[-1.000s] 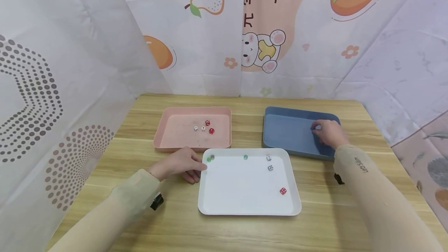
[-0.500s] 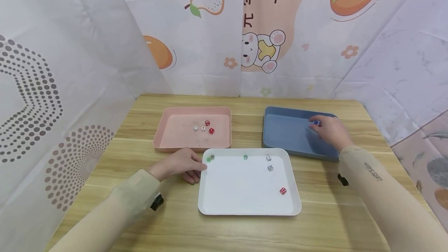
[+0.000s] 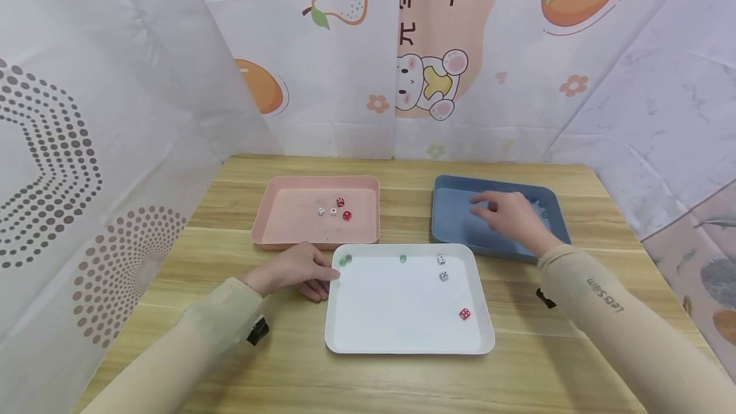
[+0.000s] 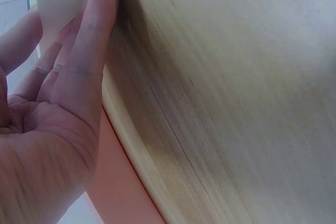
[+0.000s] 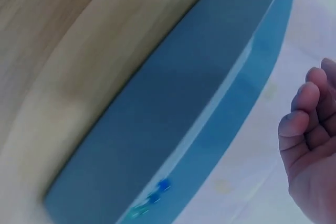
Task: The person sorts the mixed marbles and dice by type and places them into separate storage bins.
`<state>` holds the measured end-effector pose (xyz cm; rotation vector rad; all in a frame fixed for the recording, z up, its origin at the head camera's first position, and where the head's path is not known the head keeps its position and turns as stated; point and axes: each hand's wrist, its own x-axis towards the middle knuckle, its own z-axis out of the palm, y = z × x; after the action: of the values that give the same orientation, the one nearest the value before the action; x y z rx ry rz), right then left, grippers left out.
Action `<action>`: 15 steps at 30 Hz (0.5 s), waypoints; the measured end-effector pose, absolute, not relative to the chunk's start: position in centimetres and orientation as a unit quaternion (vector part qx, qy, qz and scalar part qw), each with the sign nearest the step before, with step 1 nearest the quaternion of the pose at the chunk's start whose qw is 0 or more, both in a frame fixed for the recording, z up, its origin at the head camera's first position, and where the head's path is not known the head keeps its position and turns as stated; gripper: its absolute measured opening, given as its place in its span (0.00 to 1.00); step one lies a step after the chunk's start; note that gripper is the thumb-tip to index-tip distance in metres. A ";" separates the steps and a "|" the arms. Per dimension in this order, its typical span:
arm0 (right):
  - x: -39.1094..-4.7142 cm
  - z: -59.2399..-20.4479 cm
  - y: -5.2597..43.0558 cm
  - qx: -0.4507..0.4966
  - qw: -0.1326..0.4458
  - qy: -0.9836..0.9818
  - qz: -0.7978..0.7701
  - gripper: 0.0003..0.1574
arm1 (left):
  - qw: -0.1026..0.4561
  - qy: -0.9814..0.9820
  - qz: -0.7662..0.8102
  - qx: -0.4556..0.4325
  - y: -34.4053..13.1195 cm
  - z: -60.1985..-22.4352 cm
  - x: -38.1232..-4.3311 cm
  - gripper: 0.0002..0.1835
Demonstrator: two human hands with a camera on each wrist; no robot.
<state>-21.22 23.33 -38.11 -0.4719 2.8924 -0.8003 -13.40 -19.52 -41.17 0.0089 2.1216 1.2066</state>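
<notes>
My left hand (image 3: 299, 270) holds the left rim of the white tray (image 3: 402, 331), thumb over the edge and fingers along the outer wall. In that tray lie small green glass beads (image 3: 403, 259), a brownish bead (image 3: 348, 259), two white dice (image 3: 444, 276) and a red die (image 3: 464, 314). My right hand (image 3: 514, 216) hovers over the blue tray (image 3: 451, 216), fingers loosely bent with nothing between them. Small blue beads (image 5: 164, 184) and green beads (image 5: 139, 211) sit at the blue tray's right end, partly hidden by the hand in the head view.
A pink tray (image 3: 287, 222) stands at the back left with two white dice (image 3: 321, 211) and two red dice (image 3: 347, 215). The wooden table (image 3: 402, 382) ends at a printed curtain (image 3: 339, 82) behind and at both sides.
My right hand, which had a small blue thing at its fingertips half a second ago, has moved left with empty fingers. Beads now show at the blue tray's right end. The left hand stays put.
</notes>
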 end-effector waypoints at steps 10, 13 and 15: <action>-19.7 -38.0 19.1 -0.258 0.087 0.921 -0.277 0.16 | 0.345 0.813 0.470 0.000 -19.5 -41.0 -13.3 0.11; -19.4 -38.2 18.3 -0.272 0.110 0.913 -0.281 0.16 | 0.347 0.811 0.472 -0.004 -19.5 -41.1 -13.3 0.11; -19.3 -38.4 17.8 -0.280 0.126 0.908 -0.286 0.17 | 0.349 0.809 0.473 -0.009 -19.5 -41.1 -13.4 0.11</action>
<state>-19.26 17.83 -38.38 -0.8144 2.6444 -0.8329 -13.37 -19.53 -41.14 -0.0222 2.0969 1.2270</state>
